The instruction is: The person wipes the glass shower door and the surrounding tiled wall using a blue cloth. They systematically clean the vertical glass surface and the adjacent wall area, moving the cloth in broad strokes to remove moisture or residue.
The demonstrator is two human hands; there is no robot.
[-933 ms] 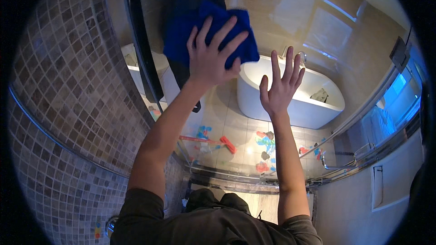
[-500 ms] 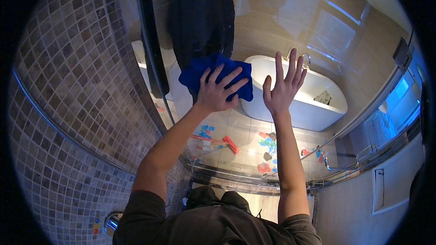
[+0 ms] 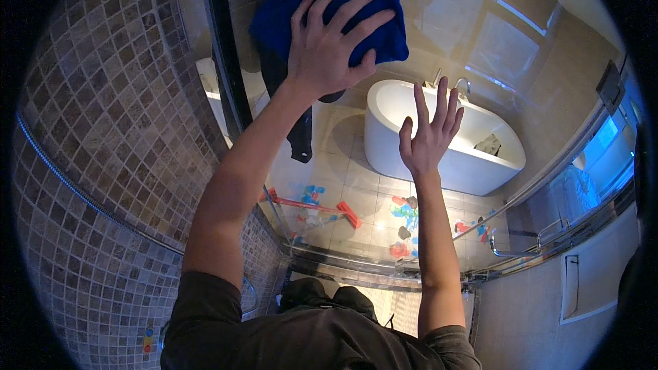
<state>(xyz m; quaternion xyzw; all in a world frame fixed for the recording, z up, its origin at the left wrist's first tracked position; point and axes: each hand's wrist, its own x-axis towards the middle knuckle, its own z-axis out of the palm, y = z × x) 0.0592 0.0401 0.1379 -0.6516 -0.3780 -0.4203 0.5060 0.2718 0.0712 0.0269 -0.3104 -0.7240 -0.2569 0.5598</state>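
Note:
My left hand [image 3: 325, 55] is raised high, its fingers spread over a crumpled blue cloth [image 3: 373, 34] and holding it flat against the clear glass panel [image 3: 329, 243]. Part of the cloth is hidden under the palm. Lower and to the right, my right hand [image 3: 426, 140] is bare, with fingers stretched apart. It appears to lie flat on the same glass, in front of the white bathtub [image 3: 391, 154] seen through it.
Beyond the glass, a red-headed floor tool [image 3: 348, 214] and colourful patches [image 3: 404, 212] lie on the tiles. A dark garment [image 3: 301, 133] hangs behind the cloth. Mosaic wall [image 3: 116, 130] rises at left; a metal door handle [image 3: 510, 253] is at right.
My left hand has slid upward on the glass with the blue cloth, uncovering more of the floor behind. My right hand has stayed nearly in place.

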